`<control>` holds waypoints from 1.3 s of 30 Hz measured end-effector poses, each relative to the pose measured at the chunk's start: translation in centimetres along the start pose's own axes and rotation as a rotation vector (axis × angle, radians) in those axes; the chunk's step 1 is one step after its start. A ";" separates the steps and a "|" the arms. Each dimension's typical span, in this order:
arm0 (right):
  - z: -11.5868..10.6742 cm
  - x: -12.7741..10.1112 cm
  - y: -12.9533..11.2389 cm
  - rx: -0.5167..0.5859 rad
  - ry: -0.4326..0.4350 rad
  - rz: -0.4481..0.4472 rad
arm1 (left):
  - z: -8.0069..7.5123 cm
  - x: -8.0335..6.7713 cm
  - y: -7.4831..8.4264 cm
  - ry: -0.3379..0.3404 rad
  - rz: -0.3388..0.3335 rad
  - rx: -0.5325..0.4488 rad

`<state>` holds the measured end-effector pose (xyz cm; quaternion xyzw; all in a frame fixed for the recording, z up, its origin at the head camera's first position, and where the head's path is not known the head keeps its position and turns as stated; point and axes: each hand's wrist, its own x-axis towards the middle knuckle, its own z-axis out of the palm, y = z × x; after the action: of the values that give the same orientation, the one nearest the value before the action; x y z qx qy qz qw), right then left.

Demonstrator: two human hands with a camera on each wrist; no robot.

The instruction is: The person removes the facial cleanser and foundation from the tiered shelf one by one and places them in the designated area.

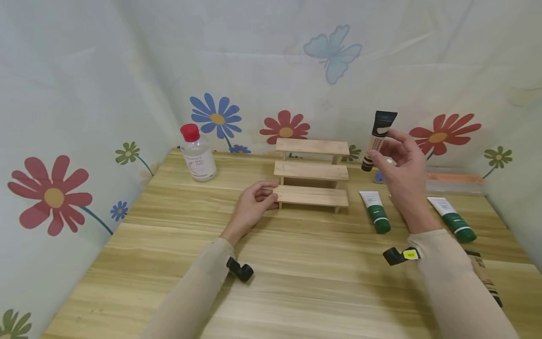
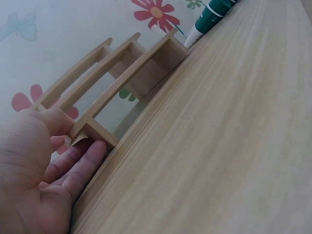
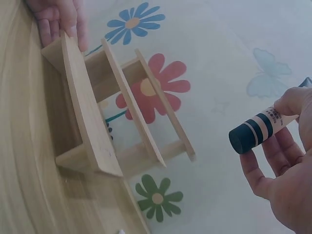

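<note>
A three-step wooden shelf [image 1: 312, 176] [image 2: 117, 73] [image 3: 105, 117] stands at the back middle of the table. My left hand [image 1: 254, 205] [image 2: 44, 170] grips the left end of its lowest step, thumb on top and fingers [image 3: 58, 22] at the end. To the right of the shelf my right hand [image 1: 402, 165] [image 3: 287, 170] holds a peach tube with a black cap [image 1: 378, 139] [image 3: 258, 129] up in the air, cap end down, pinched between thumb and fingers.
A clear bottle with a red cap [image 1: 196, 153] stands at the back left. Two white-and-green tubes [image 1: 374, 212] [image 1: 452, 219] lie right of the shelf, one showing in the left wrist view [image 2: 209, 17]. Flowered cloth walls enclose the wooden table [image 1: 296, 278].
</note>
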<state>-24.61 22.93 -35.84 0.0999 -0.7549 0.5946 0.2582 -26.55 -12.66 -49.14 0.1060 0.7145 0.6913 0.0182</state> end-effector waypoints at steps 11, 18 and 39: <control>-6.0 -3.9 0.0 0.110 0.084 0.141 | -0.1 0.1 0.0 0.006 -0.002 0.007; -8.0 -6.8 0.5 -0.148 0.076 0.165 | -0.3 0.1 0.0 0.000 -0.013 0.007; -8.1 -16.3 2.0 -0.099 0.003 0.386 | 0.0 -0.1 0.0 0.002 -0.007 0.001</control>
<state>-9.48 28.63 -44.52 -0.0605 -0.7879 0.5954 0.1449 -26.45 -12.71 -49.12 0.1030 0.7151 0.6911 0.0198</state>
